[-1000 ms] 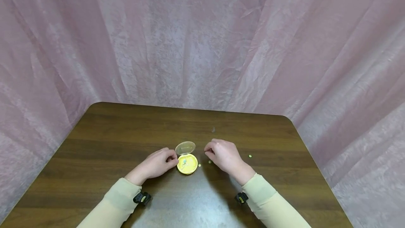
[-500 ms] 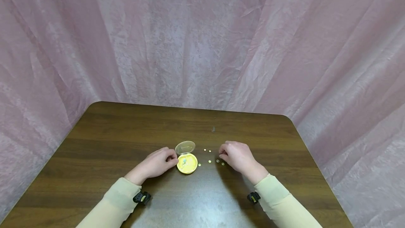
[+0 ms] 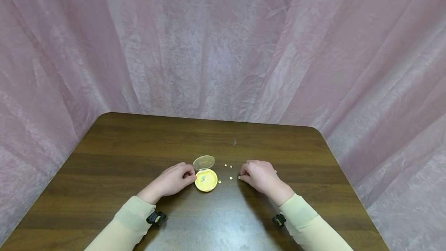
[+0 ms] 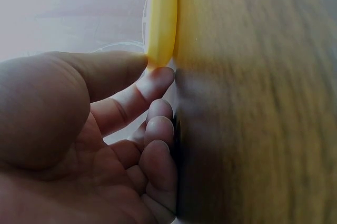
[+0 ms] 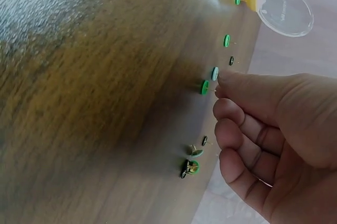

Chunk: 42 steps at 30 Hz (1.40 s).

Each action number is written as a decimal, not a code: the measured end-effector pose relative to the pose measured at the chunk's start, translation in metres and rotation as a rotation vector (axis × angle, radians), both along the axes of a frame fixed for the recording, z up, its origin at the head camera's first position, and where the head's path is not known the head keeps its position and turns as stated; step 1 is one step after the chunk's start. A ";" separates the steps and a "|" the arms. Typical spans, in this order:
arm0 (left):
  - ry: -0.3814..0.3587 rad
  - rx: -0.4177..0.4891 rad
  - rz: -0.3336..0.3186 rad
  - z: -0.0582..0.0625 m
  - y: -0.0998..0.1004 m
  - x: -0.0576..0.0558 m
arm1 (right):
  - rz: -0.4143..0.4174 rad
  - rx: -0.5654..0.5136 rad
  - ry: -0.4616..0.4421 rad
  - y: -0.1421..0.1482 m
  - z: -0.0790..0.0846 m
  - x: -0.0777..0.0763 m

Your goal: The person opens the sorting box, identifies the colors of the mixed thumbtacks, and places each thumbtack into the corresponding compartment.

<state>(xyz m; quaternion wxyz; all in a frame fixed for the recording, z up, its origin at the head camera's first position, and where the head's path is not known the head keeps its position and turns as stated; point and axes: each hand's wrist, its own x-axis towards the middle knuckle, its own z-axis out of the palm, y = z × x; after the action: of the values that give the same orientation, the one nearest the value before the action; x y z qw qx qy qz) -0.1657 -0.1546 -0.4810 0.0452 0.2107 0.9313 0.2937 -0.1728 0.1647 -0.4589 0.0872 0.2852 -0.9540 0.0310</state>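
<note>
My left hand (image 3: 171,180) pinches the near-left rim of a round yellow case (image 3: 206,181) between thumb and index finger; the case lies flat, its clear lid (image 3: 204,162) hinged up behind it. A few small pale bits show inside. My right hand (image 3: 261,175) is low over the table to the right, fingers curled. In the right wrist view its thumb and fingertips close on the pin of a pale green thumbtack (image 5: 215,73). A bright green thumbtack (image 5: 205,87) stands right beside those fingertips, pin pointing up.
Between case and right hand stand several loose thumbtacks, among them a green thumbtack (image 5: 227,40) and a dark thumbtack (image 5: 231,60). More lie beyond the right hand, including a tumbled cluster of thumbtacks (image 5: 190,168). The brown wooden table (image 3: 139,138) ends at a pink curtain (image 3: 209,49).
My right hand has moved right, away from the case, then lowered slightly onto a thumbtack. Two thumbtacks behind its earlier place now show. My left hand and the case have stayed put.
</note>
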 end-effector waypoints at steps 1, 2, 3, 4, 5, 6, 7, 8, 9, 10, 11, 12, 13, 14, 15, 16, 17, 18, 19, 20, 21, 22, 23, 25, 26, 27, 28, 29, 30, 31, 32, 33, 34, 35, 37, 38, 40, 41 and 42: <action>0.000 0.000 0.000 0.000 0.000 0.000 | -0.001 -0.002 0.002 0.000 -0.001 0.000; 0.001 0.000 0.000 0.000 0.000 0.000 | -0.003 -0.002 0.004 0.000 -0.001 0.000; 0.003 0.000 0.001 -0.001 0.000 0.000 | -0.004 -0.004 0.007 0.000 -0.001 0.000; 0.005 0.000 0.001 -0.001 0.000 0.000 | -0.005 -0.004 0.009 -0.001 -0.002 0.000; 0.007 0.000 0.001 -0.001 0.000 0.000 | -0.005 -0.004 0.010 -0.001 -0.002 0.000; 0.009 0.000 0.001 -0.001 0.000 0.000 | -0.006 -0.002 0.012 -0.001 -0.003 0.000; 0.012 -0.001 0.001 -0.001 0.000 0.000 | -0.006 0.001 0.014 -0.001 -0.003 0.000; 0.016 -0.001 0.001 -0.002 0.000 0.000 | -0.007 0.005 0.016 -0.001 -0.004 -0.001; 0.019 -0.002 0.001 -0.002 0.000 0.000 | -0.008 0.008 0.017 -0.002 -0.005 -0.001; 0.022 -0.002 0.001 -0.002 -0.001 0.000 | -0.008 0.010 0.018 -0.002 -0.005 -0.001; 0.026 -0.002 0.000 -0.002 -0.001 0.000 | -0.010 0.011 0.018 -0.002 -0.006 -0.001; 0.029 -0.003 0.000 -0.003 -0.001 0.000 | -0.011 0.011 0.019 -0.002 -0.007 -0.001; 0.032 -0.003 -0.001 -0.003 0.000 0.000 | -0.012 0.010 0.021 -0.002 -0.007 -0.002; 0.035 -0.004 0.000 -0.003 0.000 0.000 | -0.011 0.009 0.024 -0.002 -0.007 -0.002; 0.036 -0.004 -0.001 -0.002 0.000 0.000 | -0.010 0.006 0.027 -0.002 -0.007 -0.002; 0.036 -0.005 0.000 -0.002 0.000 0.000 | -0.007 0.003 0.031 -0.003 -0.007 -0.002; 0.035 -0.004 0.001 -0.002 0.000 0.000 | -0.005 0.002 0.037 -0.003 -0.008 -0.002; 0.034 -0.005 0.003 -0.002 0.000 0.000 | -0.001 0.001 0.043 -0.003 -0.008 -0.002; 0.032 -0.007 0.004 -0.002 0.000 0.000 | 0.003 0.000 0.052 -0.003 -0.008 -0.002; 0.029 -0.010 0.005 -0.002 0.000 0.000 | 0.008 0.001 0.061 -0.003 -0.008 -0.002; 0.030 -0.008 0.004 -0.002 0.000 0.001 | 0.012 0.003 0.070 -0.003 -0.008 -0.001; 0.026 -0.010 0.006 -0.003 0.000 0.001 | 0.015 0.005 0.080 -0.003 -0.009 -0.001; 0.025 -0.011 0.006 -0.004 0.000 0.001 | 0.019 0.008 0.089 -0.003 -0.009 0.000; 0.021 -0.012 0.007 -0.005 0.000 0.000 | 0.022 0.010 0.104 -0.003 -0.009 0.000; 0.018 -0.010 0.007 -0.006 0.000 -0.001 | 0.024 0.011 0.109 -0.003 -0.009 0.000; 0.018 -0.009 0.007 -0.006 0.000 -0.001 | 0.024 0.010 0.111 -0.003 -0.009 0.000; 0.015 -0.008 0.007 -0.006 -0.001 -0.001 | 0.025 0.009 0.114 -0.003 -0.009 0.000; 0.015 -0.005 0.006 -0.006 0.000 -0.001 | 0.026 0.004 0.117 -0.003 -0.009 0.000; 0.017 -0.005 0.006 -0.006 0.000 -0.001 | 0.026 -0.003 0.119 -0.003 -0.009 0.000; 0.017 -0.003 0.005 -0.006 0.000 -0.001 | 0.025 -0.013 0.120 -0.004 -0.009 0.000; 0.016 -0.002 0.003 -0.005 0.000 -0.001 | 0.025 -0.029 0.117 -0.004 -0.008 0.001; 0.018 0.001 0.001 -0.005 0.000 -0.001 | 0.022 -0.047 0.112 -0.004 -0.008 0.001; 0.020 0.003 0.000 -0.005 0.000 -0.001 | 0.019 -0.068 0.106 -0.004 -0.007 0.002; 0.020 0.001 0.001 -0.004 0.000 -0.001 | 0.014 -0.093 0.094 -0.005 -0.006 0.002; 0.019 0.004 -0.002 -0.004 0.000 -0.001 | -0.003 -0.143 0.059 -0.006 -0.004 0.003; 0.019 0.004 -0.002 -0.004 0.000 -0.001 | -0.013 -0.167 0.038 -0.006 -0.003 0.003; 0.017 0.004 -0.001 -0.004 0.000 0.000 | -0.036 -0.214 -0.010 -0.007 -0.001 0.004; 0.015 0.003 -0.001 -0.004 0.000 0.000 | -0.047 -0.239 -0.035 -0.008 0.001 0.004; 0.018 0.005 -0.001 -0.004 0.000 0.000 | -0.059 -0.265 -0.060 -0.008 0.002 0.005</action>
<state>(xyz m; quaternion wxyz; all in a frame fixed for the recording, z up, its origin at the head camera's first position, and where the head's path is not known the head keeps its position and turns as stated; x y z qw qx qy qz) -0.1654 -0.1550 -0.4847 0.0366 0.2138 0.9308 0.2942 -0.1680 0.1567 -0.4567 0.0965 0.2417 -0.9517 0.1628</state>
